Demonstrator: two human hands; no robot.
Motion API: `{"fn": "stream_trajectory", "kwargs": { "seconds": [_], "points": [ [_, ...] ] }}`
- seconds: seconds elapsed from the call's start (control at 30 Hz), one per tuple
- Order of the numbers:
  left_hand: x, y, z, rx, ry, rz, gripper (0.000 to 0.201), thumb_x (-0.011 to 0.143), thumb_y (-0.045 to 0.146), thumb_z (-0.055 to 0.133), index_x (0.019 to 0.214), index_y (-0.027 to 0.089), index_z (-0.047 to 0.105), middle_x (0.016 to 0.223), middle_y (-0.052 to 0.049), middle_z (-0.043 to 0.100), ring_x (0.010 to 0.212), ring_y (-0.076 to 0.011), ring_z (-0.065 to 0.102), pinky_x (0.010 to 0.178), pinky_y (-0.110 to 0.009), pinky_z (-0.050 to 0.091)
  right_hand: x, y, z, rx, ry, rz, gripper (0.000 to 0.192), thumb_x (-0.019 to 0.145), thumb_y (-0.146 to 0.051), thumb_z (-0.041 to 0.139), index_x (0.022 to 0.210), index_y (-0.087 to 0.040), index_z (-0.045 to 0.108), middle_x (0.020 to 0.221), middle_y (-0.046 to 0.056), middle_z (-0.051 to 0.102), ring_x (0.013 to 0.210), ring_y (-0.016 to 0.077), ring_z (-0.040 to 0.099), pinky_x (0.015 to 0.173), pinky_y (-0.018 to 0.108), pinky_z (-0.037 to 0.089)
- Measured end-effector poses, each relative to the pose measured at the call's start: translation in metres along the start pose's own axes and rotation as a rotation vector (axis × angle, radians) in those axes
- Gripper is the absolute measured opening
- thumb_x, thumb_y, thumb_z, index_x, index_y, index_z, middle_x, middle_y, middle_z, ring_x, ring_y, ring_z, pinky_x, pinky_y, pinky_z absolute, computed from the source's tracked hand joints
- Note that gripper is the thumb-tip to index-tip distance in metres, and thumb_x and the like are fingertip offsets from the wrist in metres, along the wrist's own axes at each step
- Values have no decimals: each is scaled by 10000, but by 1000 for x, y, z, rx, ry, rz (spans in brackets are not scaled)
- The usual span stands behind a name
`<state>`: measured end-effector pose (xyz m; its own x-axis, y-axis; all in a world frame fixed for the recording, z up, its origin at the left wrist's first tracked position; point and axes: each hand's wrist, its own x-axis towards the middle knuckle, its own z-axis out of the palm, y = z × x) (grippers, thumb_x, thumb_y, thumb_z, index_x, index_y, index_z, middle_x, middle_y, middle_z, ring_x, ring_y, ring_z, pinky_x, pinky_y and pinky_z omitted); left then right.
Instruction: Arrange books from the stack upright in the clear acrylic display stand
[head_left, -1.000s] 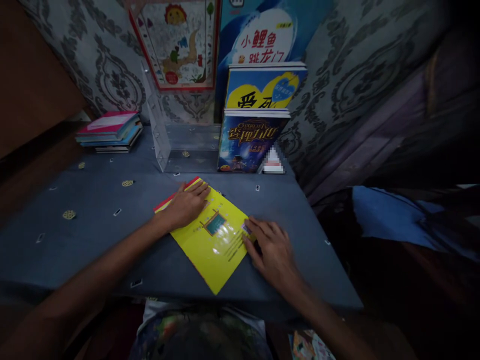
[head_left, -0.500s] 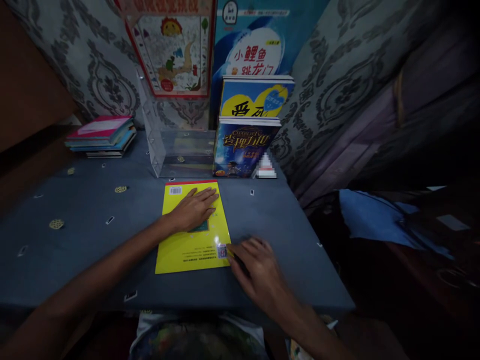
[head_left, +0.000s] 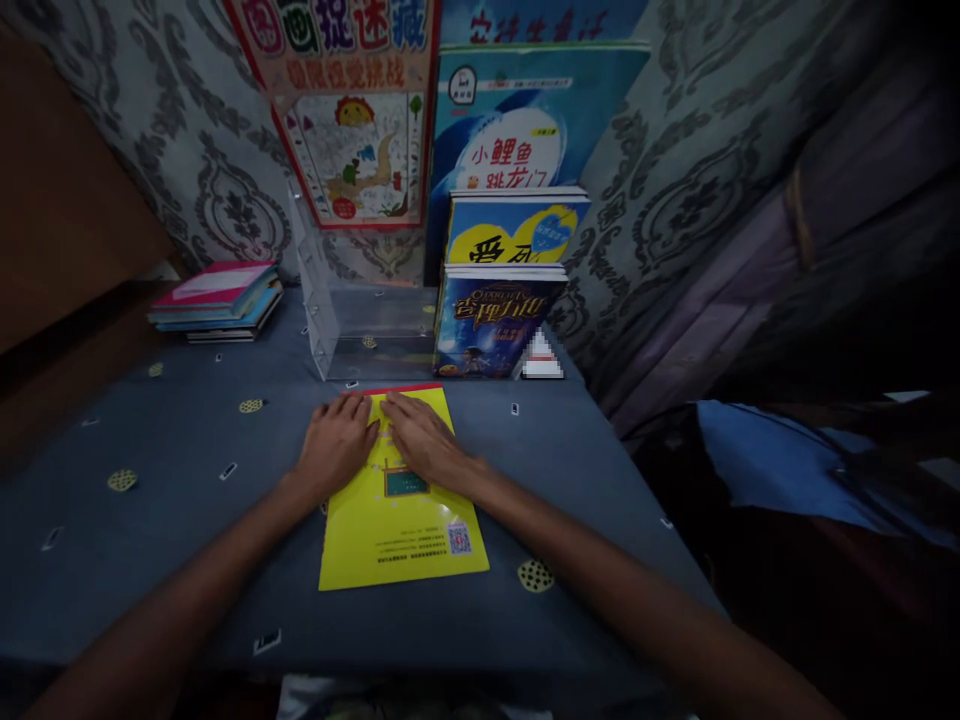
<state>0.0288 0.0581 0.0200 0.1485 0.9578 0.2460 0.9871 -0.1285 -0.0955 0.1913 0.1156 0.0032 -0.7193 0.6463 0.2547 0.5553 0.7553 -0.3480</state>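
A yellow book [head_left: 405, 545] with a red strip along its far edge lies flat and closed on the table, a QR code near its lower right corner. My left hand [head_left: 336, 445] rests on its upper left part, fingers slightly bent and pointing at the far edge, covering some of the left edge. Close beside it, my right hand [head_left: 424, 435] lies on the upper right part with its fingers stretched forward. Both hands press on the cover without lifting it. Between and below them a small green picture on the cover shows.
Behind the book stands a clear acrylic rack [head_left: 319, 290]. On its right side are a dark blue book [head_left: 487, 325], a blue and yellow book [head_left: 517, 230] and taller ones; a red-bordered book [head_left: 352, 150] is at the left. A book stack [head_left: 217, 300] sits at the table's far left.
My right hand has moved from the book's lower right corner up beside my left hand. My left hand has shifted left across the cover. The camera view has tilted up slightly.
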Motion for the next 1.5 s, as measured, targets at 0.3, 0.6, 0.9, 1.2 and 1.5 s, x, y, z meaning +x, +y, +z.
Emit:
{"fn": "stream_trajectory", "kwargs": {
  "seconds": [0.3,0.6,0.9,1.2,1.5],
  "points": [
    [1,-1,12,-9,3,7,380,988,233,424,1307,131,605,1414,-181,603,1323,-339,554,1116,-583,381,6,8,2,-71,-40,87,566,1013,-371,461,1474,-43,462,1567,220,425,1501,282,346,1239,463,264],
    [1,0,9,-2,-25,8,401,1001,220,401,1349,117,569,1437,-171,587,1350,-336,532,1106,-589,403,-19,30,-19,-92,-79,261,609,1009,-381,422,1522,-53,396,1610,180,367,1524,265,293,1244,463,225],
    [5,-8,3,-58,-60,67,403,1007,224,375,1354,150,565,1461,-171,565,1383,-319,507,1128,-611,381,-26,32,-22,-69,26,220,527,973,-401,533,1404,-96,542,1489,204,525,1395,334,445,1145,510,340],
    [22,-27,-1,-218,-220,146,471,1007,200,297,1437,177,488,1552,-132,473,1470,-279,392,1196,-579,301,-54,20,-34,58,144,207,336,1022,-296,413,1153,-145,683,1047,130,721,984,271,614,927,423,458],
    [11,41,-31,-59,-193,210,369,1008,435,448,1136,141,630,1225,-157,647,1153,-313,582,967,-449,505,-55,50,-31,492,234,262,343,1024,-314,404,1150,-198,701,994,73,789,933,230,730,864,373,545]
  ]
}}
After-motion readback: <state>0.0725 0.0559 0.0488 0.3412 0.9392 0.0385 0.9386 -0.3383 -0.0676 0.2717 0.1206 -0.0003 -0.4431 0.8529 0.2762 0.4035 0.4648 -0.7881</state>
